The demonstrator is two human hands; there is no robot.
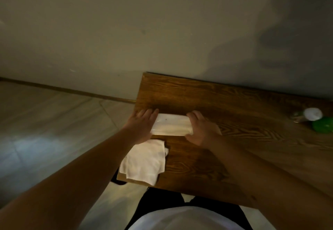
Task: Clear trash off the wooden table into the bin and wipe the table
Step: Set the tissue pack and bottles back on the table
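Held at both ends: white packet (pixel 171 126), left hand (pixel 142 124) flat-fingered on left end, right hand (pixel 200 130) curled round right end; near left part of wooden table (pixel 207 96). White cloth (pixel 144 160) overhanging near-left corner: liable to slip off if brushed. Green bottle (pixel 322 124) far right, easily toppled

Dim, warm-tinted and soft throughout — a pale sheen on the floor (pixel 36 145), broad shadows on the wall (pixel 281 37), wide-angle bending at the edges.

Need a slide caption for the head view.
Both hands fold a wipe on the table, cloth beside.
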